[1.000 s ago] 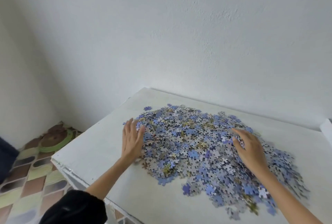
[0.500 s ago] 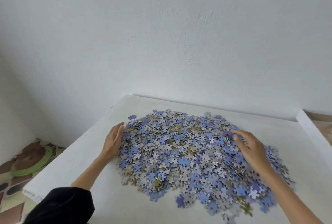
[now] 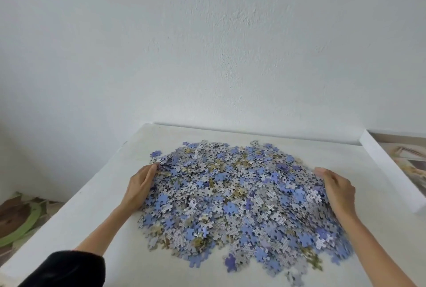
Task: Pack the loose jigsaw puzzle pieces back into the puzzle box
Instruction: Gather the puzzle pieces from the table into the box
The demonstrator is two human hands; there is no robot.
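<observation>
Head view: puzzle pieces [image 3: 235, 196] heaped, left-right spread.

Both hands, left [image 3: 140, 187] and right [image 3: 338, 188], stand edge-on, palms facing inward.

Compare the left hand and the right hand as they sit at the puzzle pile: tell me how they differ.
The left hand presses against the left edge of the puzzle pieces, while the right hand presses the right edge. A black sleeve shows on the left arm; the right forearm is bare as far as visible. Pieces by the right hand look motion-blurred, those by the left sharper. Both hands are open, cupped inward on the white table, holding nothing.
</observation>
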